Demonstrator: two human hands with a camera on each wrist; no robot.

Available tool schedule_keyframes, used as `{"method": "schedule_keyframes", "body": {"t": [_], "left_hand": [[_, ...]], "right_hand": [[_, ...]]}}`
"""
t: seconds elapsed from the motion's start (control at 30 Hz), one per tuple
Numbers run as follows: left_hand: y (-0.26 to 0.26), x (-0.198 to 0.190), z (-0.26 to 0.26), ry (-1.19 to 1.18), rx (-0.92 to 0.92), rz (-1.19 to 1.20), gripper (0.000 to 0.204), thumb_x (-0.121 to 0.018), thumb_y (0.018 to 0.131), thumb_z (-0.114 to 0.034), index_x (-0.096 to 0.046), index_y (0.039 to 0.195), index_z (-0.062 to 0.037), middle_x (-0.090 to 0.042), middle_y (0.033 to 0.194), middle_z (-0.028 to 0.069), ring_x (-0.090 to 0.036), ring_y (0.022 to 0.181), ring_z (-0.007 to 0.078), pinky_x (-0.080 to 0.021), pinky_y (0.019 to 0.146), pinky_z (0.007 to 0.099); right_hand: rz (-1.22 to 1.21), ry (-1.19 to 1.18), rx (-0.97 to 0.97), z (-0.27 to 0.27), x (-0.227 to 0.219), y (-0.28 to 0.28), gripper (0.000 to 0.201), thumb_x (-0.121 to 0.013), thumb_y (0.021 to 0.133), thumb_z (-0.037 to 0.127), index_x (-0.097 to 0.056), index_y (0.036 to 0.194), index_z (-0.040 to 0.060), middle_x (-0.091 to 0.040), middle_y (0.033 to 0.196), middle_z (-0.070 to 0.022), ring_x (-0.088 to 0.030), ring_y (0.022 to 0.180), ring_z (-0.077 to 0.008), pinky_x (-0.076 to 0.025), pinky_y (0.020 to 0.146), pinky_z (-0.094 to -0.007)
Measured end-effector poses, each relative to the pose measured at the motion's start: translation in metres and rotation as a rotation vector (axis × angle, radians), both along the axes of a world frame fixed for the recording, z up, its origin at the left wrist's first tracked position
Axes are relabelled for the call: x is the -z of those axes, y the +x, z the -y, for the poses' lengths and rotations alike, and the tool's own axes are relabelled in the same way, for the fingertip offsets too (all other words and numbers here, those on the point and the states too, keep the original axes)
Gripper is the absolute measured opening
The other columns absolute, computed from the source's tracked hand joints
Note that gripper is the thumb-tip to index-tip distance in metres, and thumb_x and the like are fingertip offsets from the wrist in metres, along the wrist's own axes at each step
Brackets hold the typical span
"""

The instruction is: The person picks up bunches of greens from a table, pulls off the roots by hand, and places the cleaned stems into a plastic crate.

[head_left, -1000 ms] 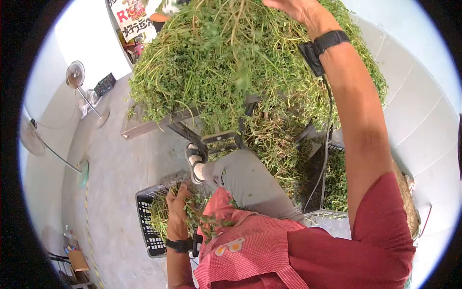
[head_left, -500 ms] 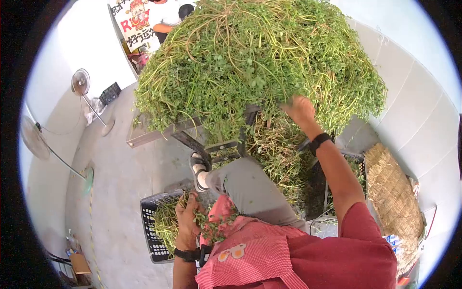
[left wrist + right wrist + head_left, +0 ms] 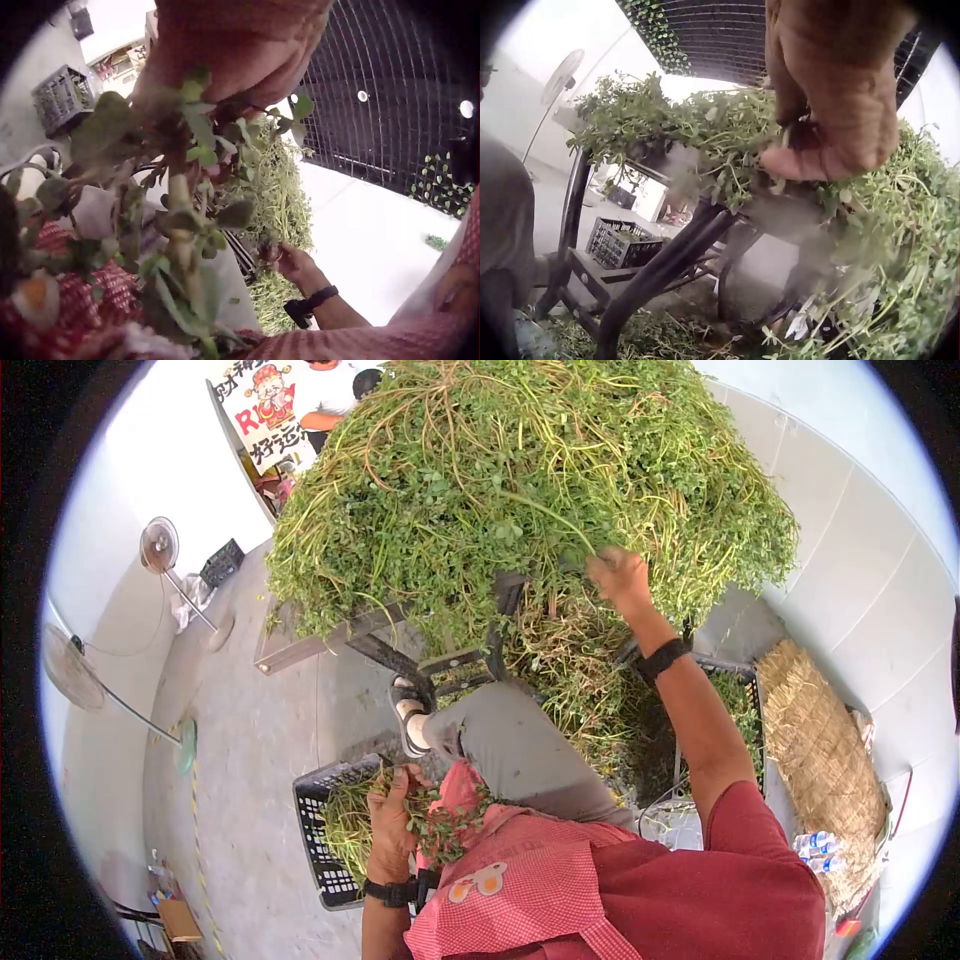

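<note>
A large heap of leafy green stems (image 3: 540, 470) covers the table and hangs over its front edge. At the front of the heap my right hand (image 3: 622, 582) pinches a long pale green stem (image 3: 548, 512) that runs up and left across the leaves. In the right wrist view, thumb and fingers (image 3: 802, 161) meet at the hanging greenery. My left hand (image 3: 392, 818) holds a small bunch of leafy stems (image 3: 445, 827) low beside the apron, over a black crate (image 3: 318, 855) with cut stems in it. Close up, the left wrist view shows leaves and a thick stem (image 3: 180, 247) below that hand.
More plants lie under the table (image 3: 300, 648) on the floor. A second crate (image 3: 735, 670) with greens and a straw mat (image 3: 820, 750) are at the right. Two fans (image 3: 160, 546) stand on the left. Another person (image 3: 330, 405) is behind the heap.
My right hand has come down from the top of the heap to its front edge, where a long stem now shows in its fingers. My left hand stays by the crate with its bunch.
</note>
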State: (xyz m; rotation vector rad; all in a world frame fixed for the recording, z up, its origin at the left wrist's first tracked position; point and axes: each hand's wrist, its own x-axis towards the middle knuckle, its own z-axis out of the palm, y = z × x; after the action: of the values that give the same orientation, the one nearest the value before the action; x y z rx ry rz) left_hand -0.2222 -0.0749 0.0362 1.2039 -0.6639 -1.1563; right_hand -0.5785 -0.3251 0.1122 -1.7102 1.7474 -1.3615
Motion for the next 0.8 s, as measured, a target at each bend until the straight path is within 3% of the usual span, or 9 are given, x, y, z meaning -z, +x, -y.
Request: {"method": "schedule_keyframes", "body": {"t": [0.2, 0.27, 0.3, 0.33, 0.43, 0.47, 0.57, 0.7, 0.8], "left_hand": [[-0.008, -0.009, -0.003, -0.034, 0.157, -0.031, 0.016, -0.062, 0.086, -0.017, -0.062, 0.086, -0.0016, -0.056, 0.064, 0.0028, -0.051, 0.053, 0.0116, -0.043, 0.050, 0.0270], [-0.019, -0.024, -0.007, -0.025, 0.178, 0.338, 0.010, -0.061, 0.085, -0.011, -0.063, 0.086, -0.0010, -0.056, 0.064, 0.0012, -0.049, 0.052, 0.0085, -0.042, 0.050, 0.0252], [-0.025, -0.034, -0.009, -0.015, 0.183, 0.340, 0.010, -0.061, 0.085, -0.011, -0.063, 0.086, -0.0010, -0.056, 0.064, 0.0012, -0.049, 0.052, 0.0085, -0.042, 0.050, 0.0252], [-0.032, -0.044, -0.012, -0.027, 0.246, 0.384, 0.008, -0.061, 0.084, -0.007, -0.062, 0.088, -0.0005, -0.057, 0.068, -0.0005, -0.052, 0.059, 0.0079, -0.044, 0.054, 0.0245], [-0.050, -0.059, -0.018, -0.152, 0.320, 0.533, 0.009, -0.061, 0.083, -0.004, -0.063, 0.091, -0.0003, -0.061, 0.073, -0.0003, -0.056, 0.067, 0.0086, -0.047, 0.061, 0.0241], [-0.052, -0.063, -0.019, -0.229, 0.369, 0.653, 0.009, -0.061, 0.083, -0.004, -0.064, 0.091, -0.0009, -0.063, 0.074, 0.0016, -0.057, 0.067, 0.0094, -0.047, 0.062, 0.0244], [-0.059, -0.079, -0.020, -0.356, 0.394, 0.850, 0.011, -0.062, 0.083, -0.006, -0.065, 0.092, -0.0021, -0.064, 0.074, 0.0075, -0.060, 0.068, 0.0110, -0.047, 0.064, 0.0252], [-0.057, -0.106, -0.020, -0.245, 0.349, 0.738, 0.014, -0.062, 0.082, -0.009, -0.065, 0.094, -0.0013, -0.064, 0.073, 0.0078, -0.060, 0.066, 0.0106, -0.047, 0.063, 0.0244], [-0.064, -0.122, -0.008, -0.230, 0.386, 0.860, 0.016, -0.063, 0.081, -0.008, -0.065, 0.094, -0.0006, -0.063, 0.072, 0.0074, -0.057, 0.067, 0.0099, -0.046, 0.062, 0.0245]], "right_hand": [[0.184, -0.129, -0.183, -0.016, 0.017, -0.015, 0.020, -0.065, 0.082, 0.022, -0.068, 0.090, 0.0029, -0.060, 0.059, -0.0054, -0.053, 0.049, -0.0102, -0.045, 0.048, -0.0272], [0.222, -0.107, -0.245, -0.054, 0.001, -0.002, 0.019, -0.064, 0.082, 0.020, -0.068, 0.089, 0.0028, -0.059, 0.058, -0.0050, -0.053, 0.049, -0.0096, -0.043, 0.048, -0.0272], [0.261, -0.085, -0.306, -0.076, -0.011, 0.004, 0.017, -0.064, 0.082, 0.018, -0.067, 0.088, 0.0026, -0.057, 0.056, -0.0045, -0.052, 0.049, -0.0089, -0.042, 0.047, -0.0272], [-0.017, -0.146, -0.255, -0.092, -0.019, 0.006, 0.014, -0.065, 0.080, 0.016, -0.067, 0.088, 0.0041, -0.060, 0.062, -0.0070, -0.056, 0.053, -0.0144, -0.043, 0.050, -0.0289], [-0.267, -0.393, -0.376, -0.120, -0.027, 0.019, 0.014, -0.069, 0.078, 0.014, -0.068, 0.090, 0.0056, -0.062, 0.068, -0.0066, -0.054, 0.057, -0.0136, -0.044, 0.052, -0.0279], [-0.387, -0.398, -0.412, -0.125, -0.025, 0.023, 0.017, -0.070, 0.072, 0.012, -0.068, 0.089, 0.0081, -0.061, 0.073, -0.0083, -0.056, 0.063, -0.0203, -0.044, 0.054, -0.0304], [-0.504, -0.482, -0.460, -0.137, -0.019, 0.038, 0.019, -0.068, 0.071, 0.018, -0.064, 0.086, 0.0078, -0.057, 0.073, -0.0067, -0.056, 0.069, -0.0272, -0.046, 0.058, -0.0360], [-0.637, -0.557, -0.602, -0.144, -0.015, 0.055, 0.017, -0.066, 0.068, 0.012, -0.065, 0.084, 0.0105, -0.054, 0.069, -0.0041, -0.053, 0.068, -0.0241, -0.046, 0.057, -0.0333], [-0.683, -0.557, -0.694, -0.147, -0.010, 0.064, 0.020, -0.063, 0.064, 0.012, -0.064, 0.084, 0.0125, -0.053, 0.071, -0.0021, -0.054, 0.070, -0.0224, -0.047, 0.058, -0.0321]]}}
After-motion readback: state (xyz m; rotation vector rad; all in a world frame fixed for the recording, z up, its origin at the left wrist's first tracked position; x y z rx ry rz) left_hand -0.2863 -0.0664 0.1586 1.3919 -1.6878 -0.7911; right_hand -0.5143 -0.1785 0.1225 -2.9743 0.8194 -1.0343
